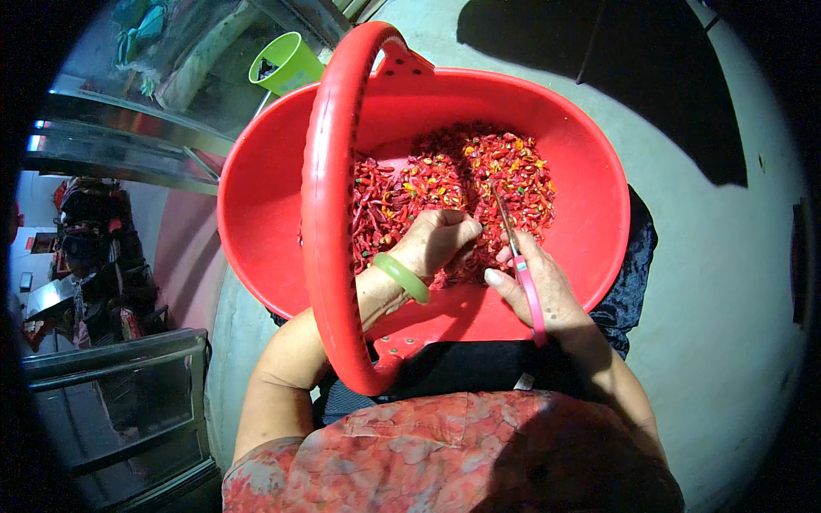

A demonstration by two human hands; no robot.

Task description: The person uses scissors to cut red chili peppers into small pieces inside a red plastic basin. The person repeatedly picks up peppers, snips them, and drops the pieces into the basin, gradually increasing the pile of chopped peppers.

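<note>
My right hand point(545, 282) holds a pair of scissors point(529, 288) with pink handles. Their narrow metal blades point up over a heap of cut red chilies point(513, 173) mixed with yellow bits and seeds. To their left, my left hand point(442, 237) is curled with thumb and forefinger pinched together; I cannot make out what is between them. A pale green bangle point(402, 277) circles that wrist. Longer whole dried chilies point(375, 192) lie on the left side of the heap. All of this sits inside a wide red plastic basket point(584, 173).
The basket's thick red handle point(330, 192) arches over my left forearm. Behind the basket stands a light green plastic bin point(298, 67). Glass-panelled cases point(128, 397) border the left side. Dark cloth point(632, 276) shows beneath the basket, above a pale floor point(705, 288).
</note>
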